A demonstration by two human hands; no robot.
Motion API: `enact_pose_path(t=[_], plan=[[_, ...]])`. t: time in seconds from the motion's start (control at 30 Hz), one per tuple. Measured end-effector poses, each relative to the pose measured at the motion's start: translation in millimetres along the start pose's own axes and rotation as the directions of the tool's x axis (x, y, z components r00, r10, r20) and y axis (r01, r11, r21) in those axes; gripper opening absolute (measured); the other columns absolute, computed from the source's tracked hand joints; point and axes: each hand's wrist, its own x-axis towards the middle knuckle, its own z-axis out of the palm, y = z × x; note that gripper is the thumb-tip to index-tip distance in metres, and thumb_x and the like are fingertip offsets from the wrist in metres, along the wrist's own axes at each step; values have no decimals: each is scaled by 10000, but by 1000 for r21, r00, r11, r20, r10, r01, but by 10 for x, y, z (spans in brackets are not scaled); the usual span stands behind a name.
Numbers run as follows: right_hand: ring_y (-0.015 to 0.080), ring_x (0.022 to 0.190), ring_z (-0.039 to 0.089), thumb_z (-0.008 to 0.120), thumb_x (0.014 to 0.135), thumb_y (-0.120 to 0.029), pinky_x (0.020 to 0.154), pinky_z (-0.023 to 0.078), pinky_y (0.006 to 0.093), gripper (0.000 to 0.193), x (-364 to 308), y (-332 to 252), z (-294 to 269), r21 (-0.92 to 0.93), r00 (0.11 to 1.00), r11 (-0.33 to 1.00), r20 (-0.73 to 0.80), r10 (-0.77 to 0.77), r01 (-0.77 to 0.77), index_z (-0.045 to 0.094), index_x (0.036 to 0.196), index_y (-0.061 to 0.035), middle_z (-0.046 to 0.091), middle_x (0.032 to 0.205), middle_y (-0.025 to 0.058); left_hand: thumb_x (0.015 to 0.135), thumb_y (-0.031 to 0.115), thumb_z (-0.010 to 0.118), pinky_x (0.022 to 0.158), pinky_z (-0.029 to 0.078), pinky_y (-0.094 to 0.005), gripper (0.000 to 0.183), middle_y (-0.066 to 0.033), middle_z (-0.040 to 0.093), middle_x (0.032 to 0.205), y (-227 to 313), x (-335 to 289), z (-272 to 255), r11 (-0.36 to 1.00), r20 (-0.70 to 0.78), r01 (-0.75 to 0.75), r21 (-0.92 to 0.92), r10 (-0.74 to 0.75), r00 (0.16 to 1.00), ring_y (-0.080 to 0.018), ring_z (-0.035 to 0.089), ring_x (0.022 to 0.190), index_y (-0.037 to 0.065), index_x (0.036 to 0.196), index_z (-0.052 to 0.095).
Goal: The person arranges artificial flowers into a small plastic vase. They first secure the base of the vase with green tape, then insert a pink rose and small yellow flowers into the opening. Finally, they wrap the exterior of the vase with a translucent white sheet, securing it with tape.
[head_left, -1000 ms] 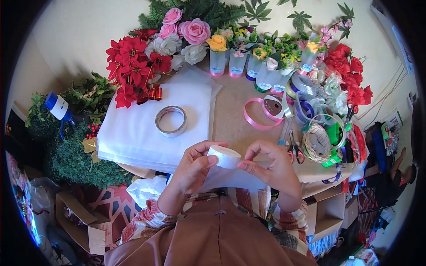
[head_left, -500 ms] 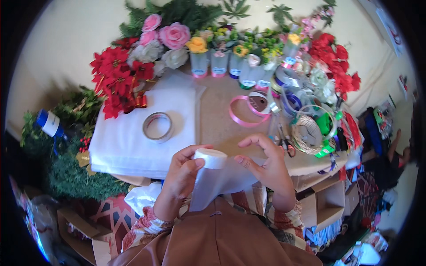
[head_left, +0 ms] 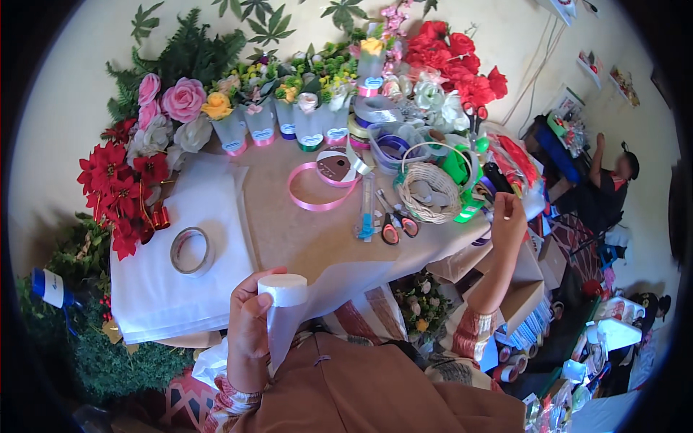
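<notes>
My left hand (head_left: 249, 314) is closed round a white roll of sheer ribbon (head_left: 283, 291), held upright in front of my apron. A loose translucent length hangs from the roll toward my lap. Out to the right, my right hand (head_left: 510, 214) is raised past the table's right edge, its fingers curled together beside a black object (head_left: 497, 177). What its fingers hold, if anything, is too small to make out. A sheer whitish band (head_left: 354, 280) runs along the table's front edge; whether it joins the roll, I cannot tell.
On the table lie a tape roll (head_left: 192, 251) on white sheets (head_left: 162, 299), pink ribbon (head_left: 307, 205), scissors (head_left: 397, 222) and a wicker basket (head_left: 431, 193). Flower cups (head_left: 263, 124) line the back. Below at right stand cardboard boxes (head_left: 521, 303); a person (head_left: 613, 191) sits beyond.
My right hand has moved from near the roll far out to the right, its fingers going from spread to curled. My left hand still grips the roll, now lower and further left in view.
</notes>
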Motion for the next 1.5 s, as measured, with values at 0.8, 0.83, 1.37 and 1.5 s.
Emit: enact_pose_path(t=[0.8, 0.83, 1.37, 1.5], plan=[[128, 815, 544, 614, 828, -219, 764, 487, 345, 129, 184, 142, 66, 519, 690, 487, 666, 285, -702, 606, 890, -106, 578, 875, -1, 686, 162, 635, 725, 542, -345, 467, -160, 646, 908, -60, 39, 90, 999, -33, 5, 37, -4, 999, -227, 650, 781, -75, 1080, 552], [119, 816, 552, 611, 833, -207, 773, 489, 348, 124, 172, 81, 10, 553, 703, 462, 658, 269, -694, 605, 884, -95, 589, 875, 5, 686, 163, 636, 725, 541, -344, 468, -160, 645, 909, -71, 48, 91, 999, -29, 11, 36, -10, 1000, -226, 650, 781, -76, 1080, 551], [158, 709, 542, 653, 778, -111, 614, 437, 276, 123, -458, 314, 106, -80, 987, 997, 157, 33, -20, 611, 791, 4, 568, 788, 83, 715, 144, 634, 777, 509, -319, 452, -157, 634, 953, -92, 31, 115, 996, 7, -10, 90, 9, 1000, -208, 631, 837, -77, 1098, 540], [94, 695, 507, 619, 809, -60, 622, 425, 238, 82, -605, -226, -124, 287, 873, 928, 482, 75, -238, 600, 867, -6, 591, 822, 40, 740, 82, 620, 808, 491, -310, 405, -153, 629, 974, -131, 32, 161, 993, 14, -4, 116, 2, 1000, -200, 619, 874, -75, 1105, 537]])
